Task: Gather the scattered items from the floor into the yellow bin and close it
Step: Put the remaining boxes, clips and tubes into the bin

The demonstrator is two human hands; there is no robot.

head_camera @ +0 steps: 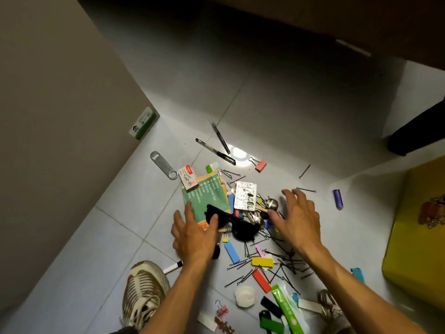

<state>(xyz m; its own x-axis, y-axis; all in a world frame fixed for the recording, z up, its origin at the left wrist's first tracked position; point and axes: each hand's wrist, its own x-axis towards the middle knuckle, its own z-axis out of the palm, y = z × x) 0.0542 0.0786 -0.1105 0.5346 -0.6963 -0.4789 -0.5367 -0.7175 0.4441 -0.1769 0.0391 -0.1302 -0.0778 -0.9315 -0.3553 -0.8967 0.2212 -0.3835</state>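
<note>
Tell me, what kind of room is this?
Probably a room in a home, seen low down in a corner. There is a pale tiled floor, a plain wall, and small household things spilled about, such as pens, a bottle opener and hairpins.

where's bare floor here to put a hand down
Bare tile lies past the two pens, and left of the bottle opener toward the wall. It is crowded between both hands, around the sunglasses and hairpins.

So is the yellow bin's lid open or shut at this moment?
Shut, as far as shows: the yellow bin presents a flat printed top at the frame's right edge, with no opening or contents visible. Part of it is cut off.
</note>
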